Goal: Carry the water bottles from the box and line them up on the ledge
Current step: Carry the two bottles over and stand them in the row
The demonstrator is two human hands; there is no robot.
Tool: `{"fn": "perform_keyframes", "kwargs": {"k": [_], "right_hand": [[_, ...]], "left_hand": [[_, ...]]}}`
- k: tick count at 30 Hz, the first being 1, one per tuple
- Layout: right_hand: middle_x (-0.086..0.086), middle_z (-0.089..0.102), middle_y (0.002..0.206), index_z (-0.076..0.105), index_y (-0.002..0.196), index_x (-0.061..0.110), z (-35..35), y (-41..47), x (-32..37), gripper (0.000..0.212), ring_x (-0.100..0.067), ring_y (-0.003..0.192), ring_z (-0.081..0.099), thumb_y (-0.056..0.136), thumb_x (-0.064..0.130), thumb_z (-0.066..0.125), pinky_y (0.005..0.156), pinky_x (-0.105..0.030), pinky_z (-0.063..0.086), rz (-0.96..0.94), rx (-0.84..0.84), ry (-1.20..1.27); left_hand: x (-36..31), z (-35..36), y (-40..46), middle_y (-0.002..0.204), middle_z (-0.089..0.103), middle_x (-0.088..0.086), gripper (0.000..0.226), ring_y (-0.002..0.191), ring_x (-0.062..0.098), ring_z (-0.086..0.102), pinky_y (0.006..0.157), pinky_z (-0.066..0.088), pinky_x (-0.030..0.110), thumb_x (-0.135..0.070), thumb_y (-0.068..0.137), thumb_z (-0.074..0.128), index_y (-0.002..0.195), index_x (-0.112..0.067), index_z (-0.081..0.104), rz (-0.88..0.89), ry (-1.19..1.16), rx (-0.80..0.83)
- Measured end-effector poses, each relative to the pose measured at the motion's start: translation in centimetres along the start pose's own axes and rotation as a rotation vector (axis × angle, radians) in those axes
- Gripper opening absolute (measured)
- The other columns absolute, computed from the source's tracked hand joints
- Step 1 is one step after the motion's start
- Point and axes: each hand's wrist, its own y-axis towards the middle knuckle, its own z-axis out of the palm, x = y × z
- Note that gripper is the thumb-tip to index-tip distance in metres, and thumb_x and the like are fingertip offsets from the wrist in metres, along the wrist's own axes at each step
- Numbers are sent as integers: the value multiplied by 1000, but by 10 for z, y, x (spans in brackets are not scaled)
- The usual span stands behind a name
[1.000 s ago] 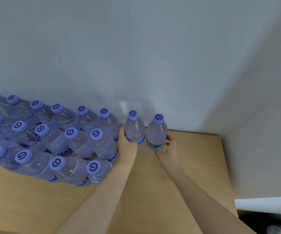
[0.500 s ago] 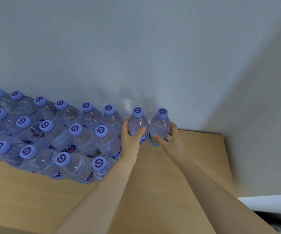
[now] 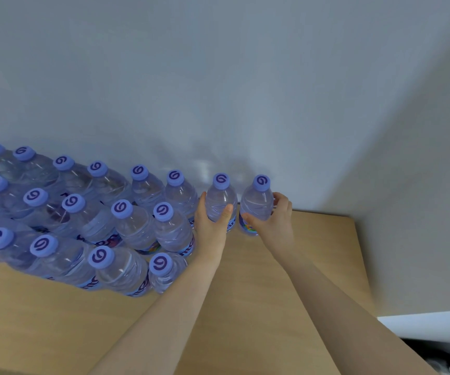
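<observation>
You are holding two water bottles upright at the wall end of the ledge [image 3: 313, 261]: your left hand [image 3: 209, 226] is wrapping its fingers [image 3: 227, 212] round the left bottle [image 3: 220, 201], your right hand [image 3: 272, 220] is curling round the right bottle [image 3: 256, 204]. Keep both standing flat, nudging them leftward toward the back row of bottles [image 3: 139, 185] so the line is running on evenly, then ease off without tipping them.

Person: two forearms and hands
Left hand [image 3: 210, 226] and right hand [image 3: 275, 220] bare; forearms uncovered, no sleeves, rings or watch visible.
</observation>
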Motion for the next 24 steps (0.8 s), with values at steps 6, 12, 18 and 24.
{"fn": "perform_keyframes", "kwargs": {"k": [6, 12, 18, 24], "right_hand": [[0, 44, 147, 27, 152, 15, -22, -1, -4, 78, -14, 134, 42, 87, 11, 71, 107, -33, 41, -31, 100, -2], [-2, 35, 136, 32, 142, 12, -2, 0, 6, 90, -12, 121, 44, 69, 18, 85, 100, -30, 44, 38, -21, 10], [8, 46, 124, 36, 133, 13, -11, -1, -2, 63, -7, 116, 49, 83, 11, 75, 83, -12, 40, -23, 39, 33], [1, 38, 132, 36, 137, 12, -12, 7, 2, 75, -13, 119, 45, 77, 20, 80, 93, -27, 43, 1, 85, -44]], "left_hand": [[2, 6, -3, 120, 60, -10, 42, 113, 2, 56, 100, 44, 29, -30, 85, 72, 122, -29, 53, -1, -22, -71], [-1, 12, -8, 93, 55, -19, 34, 84, -16, 56, 73, 40, 9, -22, 82, 75, 91, -41, 47, 27, -30, -168], [-3, 14, -6, 107, 57, -5, 41, 96, 8, 57, 81, 42, 17, -22, 78, 79, 100, -34, 46, 32, -35, -179], [-1, 15, -6, 108, 59, 0, 39, 104, 20, 57, 92, 46, 31, -23, 81, 76, 108, -24, 48, 57, -1, -189]]}}
